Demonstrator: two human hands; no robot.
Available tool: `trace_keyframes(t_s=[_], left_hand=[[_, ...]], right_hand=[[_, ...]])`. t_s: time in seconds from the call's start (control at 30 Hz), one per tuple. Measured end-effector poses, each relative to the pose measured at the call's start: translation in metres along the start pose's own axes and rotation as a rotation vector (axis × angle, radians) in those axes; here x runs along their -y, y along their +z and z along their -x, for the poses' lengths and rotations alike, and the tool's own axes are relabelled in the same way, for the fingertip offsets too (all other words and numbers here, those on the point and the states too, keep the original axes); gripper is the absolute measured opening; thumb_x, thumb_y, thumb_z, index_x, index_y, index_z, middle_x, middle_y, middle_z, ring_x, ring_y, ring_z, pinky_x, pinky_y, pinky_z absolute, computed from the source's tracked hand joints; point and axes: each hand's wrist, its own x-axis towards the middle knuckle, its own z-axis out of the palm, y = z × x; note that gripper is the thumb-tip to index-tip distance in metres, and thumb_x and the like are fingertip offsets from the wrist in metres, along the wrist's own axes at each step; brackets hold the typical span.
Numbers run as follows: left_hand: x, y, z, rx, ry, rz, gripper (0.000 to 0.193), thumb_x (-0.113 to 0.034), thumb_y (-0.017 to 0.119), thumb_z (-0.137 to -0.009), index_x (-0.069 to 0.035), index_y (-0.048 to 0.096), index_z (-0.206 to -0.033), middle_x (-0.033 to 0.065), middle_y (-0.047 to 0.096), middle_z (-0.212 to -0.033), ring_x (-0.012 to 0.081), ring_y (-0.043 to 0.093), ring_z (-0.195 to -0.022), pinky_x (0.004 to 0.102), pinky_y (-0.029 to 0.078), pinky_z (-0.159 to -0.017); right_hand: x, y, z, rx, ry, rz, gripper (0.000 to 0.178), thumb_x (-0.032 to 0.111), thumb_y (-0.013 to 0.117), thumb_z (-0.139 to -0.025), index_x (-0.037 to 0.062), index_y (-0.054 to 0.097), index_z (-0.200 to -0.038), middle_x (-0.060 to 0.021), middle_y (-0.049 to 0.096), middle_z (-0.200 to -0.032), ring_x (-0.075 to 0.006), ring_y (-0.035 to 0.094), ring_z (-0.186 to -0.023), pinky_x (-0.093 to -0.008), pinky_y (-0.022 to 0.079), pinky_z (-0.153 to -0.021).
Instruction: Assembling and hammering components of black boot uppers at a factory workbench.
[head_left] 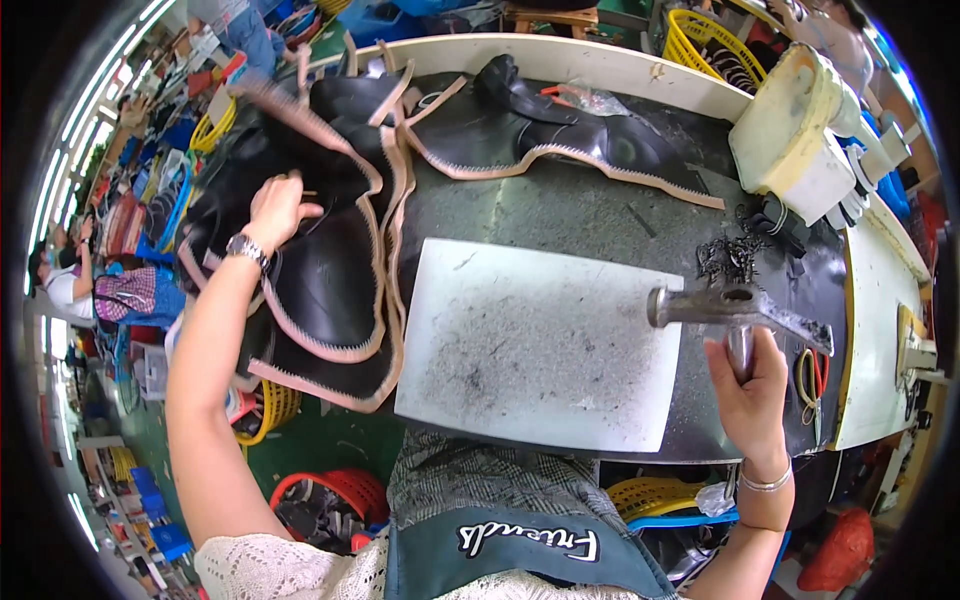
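Evidently gripped: a hammer (pixel 700 306) in the right hand (pixel 748 390), dark pieces beneath the left hand (pixel 284 210)

The right hand is wrapped round the hammer's handle, just below the metal head, at the right of the worktop (pixel 470 208). The head lies crosswise in view: its round striking face overlaps the right edge of a pale board (pixel 540 345), and its narrow end points right. Dark specks are scattered over the board.

At the left, the left hand reaches over a heap of black pieces (pixel 325 280) with pinkish, toothed edges, its fingers curled down and its thumb toward the right; I cannot tell whether they pinch a piece. One strip above that hand is blurred. Another black piece (pixel 600 142), with the same toothed edge, lies beyond the board.

To the right of the board sits a tangle of small black bits (pixel 728 262), with a stained white container (pixel 785 150) farther back. Scissors (pixel 821 378) lie just right of the right hand. A watch (pixel 247 251) circles the left wrist, a bracelet (pixel 766 484) the right. Below the worktop stands a red basket (pixel 368 492) with dark items in it.
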Motion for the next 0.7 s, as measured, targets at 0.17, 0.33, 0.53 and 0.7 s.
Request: trace_keyframes(t_s=[0.17, 0.33, 0.53, 0.7], left_hand=[[-0.085, -0.129, -0.046, -0.707, 0.229, -0.183, 0.031, 0.002, 0.056, -0.079, -0.003, 0.053, -0.109, 0.0192, 0.061, -0.102, 0.0385, 0.059, -0.094, 0.0431, 0.051, -0.080], [-0.246, -0.113, -0.059, -0.014, 0.582, 0.484, 0.062, -0.040, 0.073, -0.079, 0.004, 0.052, -0.117, 0.0207, 0.060, -0.109, 0.0335, 0.058, -0.106, 0.0406, 0.045, -0.095], [-0.261, -0.041, -0.104, -0.508, 0.482, 0.539, 0.012, -0.013, 0.063, -0.080, -0.003, 0.064, -0.087, 0.0162, 0.062, -0.084, 0.0345, 0.062, -0.085, 0.0436, 0.051, -0.075], [-0.243, -0.183, -0.107, -0.972, 0.549, 0.444, 0.007, -0.006, 0.053, -0.081, -0.004, 0.060, -0.083, 0.0173, 0.060, -0.081, 0.0341, 0.061, -0.080, 0.0455, 0.049, -0.068]], right_hand=[[-0.016, -0.012, -0.001, -0.022, 0.100, 0.041, 0.016, 0.004, 0.068, -0.086, -0.0015, 0.053, -0.085, 0.0007, 0.047, -0.054, -0.0032, 0.039, -0.048, -0.0235, 0.029, -0.044], [-0.021, -0.008, -0.007, -0.044, 0.175, -0.042, 0.016, 0.005, 0.069, -0.086, -0.0025, 0.055, -0.088, 0.0021, 0.048, -0.057, -0.0028, 0.039, -0.050, -0.0222, 0.029, -0.045], [-0.005, -0.013, 0.003, -0.037, 0.168, -0.066, 0.014, 0.001, 0.068, -0.085, -0.0026, 0.058, -0.094, 0.0045, 0.050, -0.062, -0.0010, 0.039, -0.055, -0.0200, 0.030, -0.047], [-0.011, -0.032, 0.018, -0.126, 0.278, -0.116, 0.014, 0.002, 0.067, -0.088, 0.0042, 0.054, -0.086, 0.0090, 0.043, -0.065, 0.0007, 0.034, -0.057, -0.0182, 0.024, -0.048]])
